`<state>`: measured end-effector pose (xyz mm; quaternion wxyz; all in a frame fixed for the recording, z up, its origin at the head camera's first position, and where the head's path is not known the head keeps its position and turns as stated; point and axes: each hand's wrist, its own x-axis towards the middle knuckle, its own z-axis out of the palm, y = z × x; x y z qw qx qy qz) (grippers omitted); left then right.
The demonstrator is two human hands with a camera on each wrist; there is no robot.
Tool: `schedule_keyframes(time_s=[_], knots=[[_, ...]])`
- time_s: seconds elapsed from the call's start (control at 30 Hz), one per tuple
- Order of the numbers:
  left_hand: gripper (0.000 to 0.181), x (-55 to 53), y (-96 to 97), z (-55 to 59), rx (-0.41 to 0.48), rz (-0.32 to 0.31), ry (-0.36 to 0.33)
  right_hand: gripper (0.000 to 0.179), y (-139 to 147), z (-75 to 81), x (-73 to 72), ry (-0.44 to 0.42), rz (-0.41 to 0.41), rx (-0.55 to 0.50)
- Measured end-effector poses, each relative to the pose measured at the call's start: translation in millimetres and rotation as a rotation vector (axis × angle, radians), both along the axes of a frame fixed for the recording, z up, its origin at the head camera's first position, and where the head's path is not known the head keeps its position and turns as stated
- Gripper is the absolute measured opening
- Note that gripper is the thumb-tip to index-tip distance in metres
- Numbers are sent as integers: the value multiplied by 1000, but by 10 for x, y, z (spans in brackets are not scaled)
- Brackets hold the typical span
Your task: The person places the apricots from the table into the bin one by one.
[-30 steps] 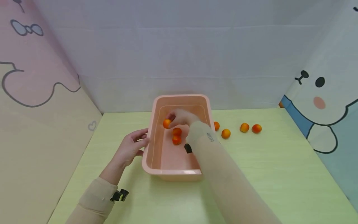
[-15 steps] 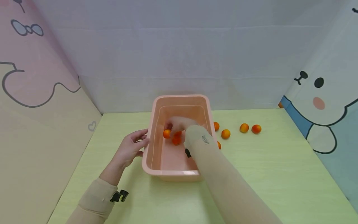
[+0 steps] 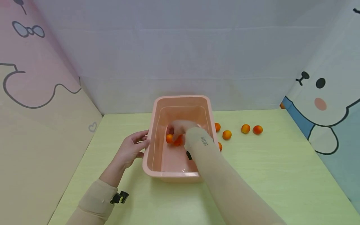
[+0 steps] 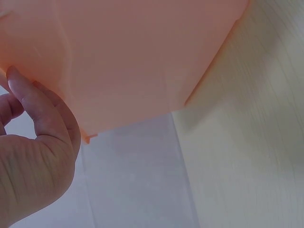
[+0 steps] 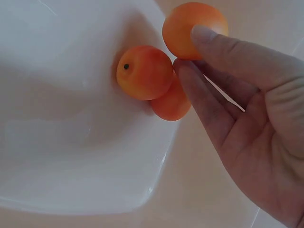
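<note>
right grip (image 5: 256, 133) pinching orange fruit (image 5: 185, 21) at its tip, two more fruits (image 5: 145, 73) just beside, inside pink tub (image 3: 174, 161)

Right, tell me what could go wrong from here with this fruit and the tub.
The right hand holds an orange fruit by the fingertips, so it might slip. Two other fruits lie in the tub close by; letting go could knock them and set them rolling. The right sleeve crosses the tub's right rim, so pulling out may jolt the tub or nudge loose fruits on the table.
</note>
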<state>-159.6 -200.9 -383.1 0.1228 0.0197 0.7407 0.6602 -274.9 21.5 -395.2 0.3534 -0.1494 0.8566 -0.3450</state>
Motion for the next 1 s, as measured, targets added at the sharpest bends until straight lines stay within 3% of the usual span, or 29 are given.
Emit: schedule_keyframes(time_s=[0.07,0.3,0.4,0.6,0.83,1.0], knots=[[50,0,-1,0,0,1,-1,24,-6,46,52,-7,-23,13],[50,-4,2,16,5,0,2,22,18,640,600,-248,-597,101],[50,-7,3,20,9,0,3,21,25,713,662,-268,-631,96],[50,-19,-2,8,12,0,-3,29,37,646,628,-261,-641,102],[51,-26,2,1,1,-3,-6,30,19,595,625,-308,-864,173],[50,-29,5,5,2,-3,-3,31,23,620,644,-320,-847,176]])
